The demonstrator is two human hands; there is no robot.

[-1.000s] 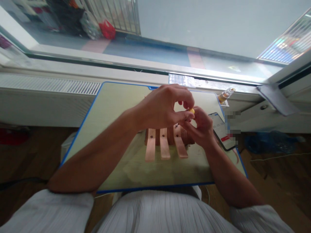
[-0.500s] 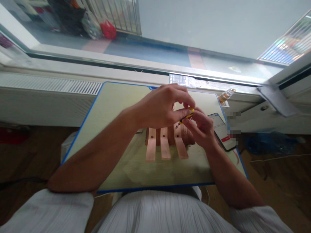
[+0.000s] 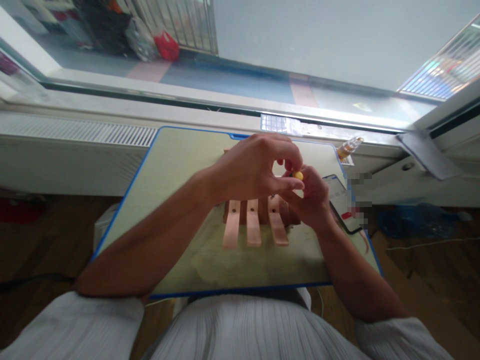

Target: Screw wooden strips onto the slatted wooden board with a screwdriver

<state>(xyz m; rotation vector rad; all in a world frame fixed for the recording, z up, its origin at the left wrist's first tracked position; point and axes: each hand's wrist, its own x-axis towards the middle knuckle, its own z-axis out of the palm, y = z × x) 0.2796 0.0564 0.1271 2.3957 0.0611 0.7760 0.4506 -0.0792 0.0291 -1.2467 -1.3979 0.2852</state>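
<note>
A small screwdriver (image 3: 298,175) shows only the yellow end of its handle, tipped toward me; its shaft and tip are hidden by the fingers. My left hand (image 3: 262,162) curves over it from the left, thumb below and fingertips above the yellow end. My right hand (image 3: 311,197) is closed around the handle from the right. Under both hands lies a brown wooden piece (image 3: 262,216), partly covered. Three pale wooden strips (image 3: 254,232) stick out from it toward me, each with a dark round spot that looks like a hole or screw.
The pale tabletop (image 3: 180,240) has a blue rim. A phone (image 3: 343,205) lies at its right side. Beyond the far right corner is a clear bottle (image 3: 349,147) with amber contents. A clear plastic packet (image 3: 281,123) rests on the windowsill behind.
The screwdriver has turned so its yellow end faces me, and its dark shaft has gone out of sight. My right fingers have closed in further around it; the wooden piece shifted slightly left.
</note>
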